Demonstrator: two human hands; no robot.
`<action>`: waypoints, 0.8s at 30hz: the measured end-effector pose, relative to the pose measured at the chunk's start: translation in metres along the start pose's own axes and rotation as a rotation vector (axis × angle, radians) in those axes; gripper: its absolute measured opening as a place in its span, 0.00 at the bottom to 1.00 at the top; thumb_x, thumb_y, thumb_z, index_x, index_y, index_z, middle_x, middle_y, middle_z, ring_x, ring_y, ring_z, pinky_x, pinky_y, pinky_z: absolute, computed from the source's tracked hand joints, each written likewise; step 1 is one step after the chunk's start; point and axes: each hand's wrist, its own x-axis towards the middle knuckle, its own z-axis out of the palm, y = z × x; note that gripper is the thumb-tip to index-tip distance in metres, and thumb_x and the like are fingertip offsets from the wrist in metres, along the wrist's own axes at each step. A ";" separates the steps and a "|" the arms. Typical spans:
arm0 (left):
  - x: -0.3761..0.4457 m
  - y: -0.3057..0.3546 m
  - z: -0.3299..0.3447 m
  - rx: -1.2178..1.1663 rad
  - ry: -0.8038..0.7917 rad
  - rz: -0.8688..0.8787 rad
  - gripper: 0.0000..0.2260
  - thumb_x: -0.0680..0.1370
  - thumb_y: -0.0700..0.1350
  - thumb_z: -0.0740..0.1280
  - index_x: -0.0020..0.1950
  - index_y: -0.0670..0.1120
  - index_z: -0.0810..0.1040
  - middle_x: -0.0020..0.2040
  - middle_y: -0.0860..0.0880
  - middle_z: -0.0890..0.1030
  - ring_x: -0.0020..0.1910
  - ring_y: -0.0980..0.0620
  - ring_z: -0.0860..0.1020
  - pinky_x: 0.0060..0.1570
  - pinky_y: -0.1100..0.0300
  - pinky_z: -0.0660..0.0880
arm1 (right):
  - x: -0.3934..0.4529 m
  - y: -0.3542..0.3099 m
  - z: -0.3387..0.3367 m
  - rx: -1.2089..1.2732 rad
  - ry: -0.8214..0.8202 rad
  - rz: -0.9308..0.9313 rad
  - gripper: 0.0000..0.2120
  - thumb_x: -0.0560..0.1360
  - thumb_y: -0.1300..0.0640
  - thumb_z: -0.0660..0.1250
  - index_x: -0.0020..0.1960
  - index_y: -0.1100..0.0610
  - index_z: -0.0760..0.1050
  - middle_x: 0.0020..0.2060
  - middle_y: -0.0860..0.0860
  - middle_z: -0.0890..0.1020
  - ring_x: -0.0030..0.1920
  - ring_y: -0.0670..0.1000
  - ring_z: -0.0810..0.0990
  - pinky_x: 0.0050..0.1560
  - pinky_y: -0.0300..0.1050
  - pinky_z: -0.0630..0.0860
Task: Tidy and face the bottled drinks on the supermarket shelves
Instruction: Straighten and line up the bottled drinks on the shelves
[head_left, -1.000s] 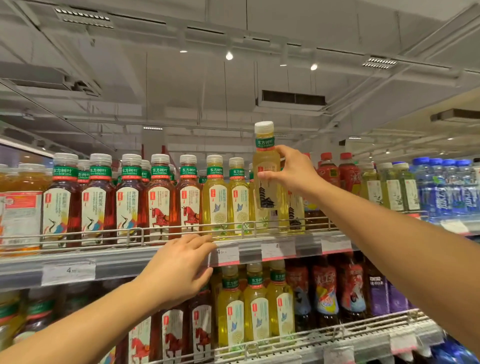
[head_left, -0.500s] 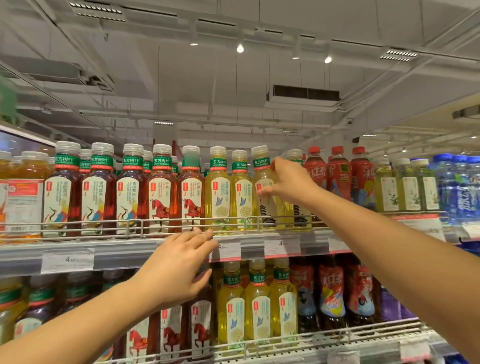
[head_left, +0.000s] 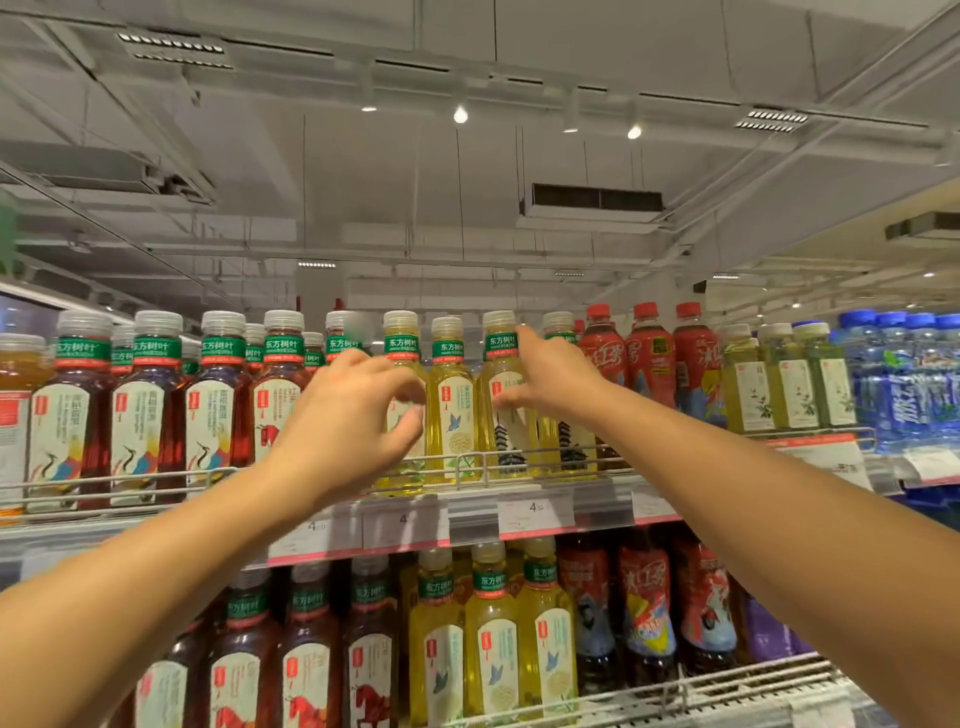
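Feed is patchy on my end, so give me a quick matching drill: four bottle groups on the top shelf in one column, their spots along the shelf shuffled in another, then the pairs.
Things:
1. dark red tea bottles
2. yellow tea bottles
3. red-capped bottles
4. blue water bottles

Places:
A. far right end
B. behind the left hand and right hand
C. left stretch of the shelf
D. just right of the right hand

Pairs: 1-C, 2-B, 3-D, 4-A

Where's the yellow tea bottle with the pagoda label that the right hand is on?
In the head view the pagoda-label bottle stands upright on the upper shelf, right of centre, between the butterfly-label yellow bottle and another pagoda bottle, with the right hand touching it.
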 end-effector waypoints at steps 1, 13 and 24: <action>0.010 0.002 -0.002 0.007 0.021 0.003 0.16 0.76 0.57 0.57 0.52 0.54 0.81 0.50 0.55 0.80 0.54 0.50 0.72 0.56 0.47 0.72 | 0.001 0.002 0.002 -0.007 0.000 0.003 0.51 0.71 0.38 0.76 0.81 0.60 0.55 0.56 0.57 0.83 0.56 0.59 0.81 0.54 0.56 0.81; 0.111 0.008 0.002 0.185 -0.156 -0.064 0.17 0.79 0.52 0.67 0.66 0.50 0.75 0.63 0.48 0.80 0.63 0.45 0.75 0.60 0.43 0.75 | -0.004 0.030 0.004 0.106 0.347 -0.195 0.22 0.77 0.47 0.72 0.67 0.55 0.75 0.55 0.52 0.84 0.53 0.55 0.83 0.51 0.54 0.82; 0.174 -0.002 0.029 0.177 -0.387 -0.259 0.23 0.78 0.58 0.69 0.67 0.44 0.75 0.59 0.44 0.81 0.55 0.45 0.79 0.53 0.51 0.78 | -0.023 0.077 0.001 -0.026 0.291 0.114 0.24 0.74 0.31 0.66 0.48 0.54 0.74 0.40 0.51 0.79 0.43 0.58 0.80 0.39 0.50 0.77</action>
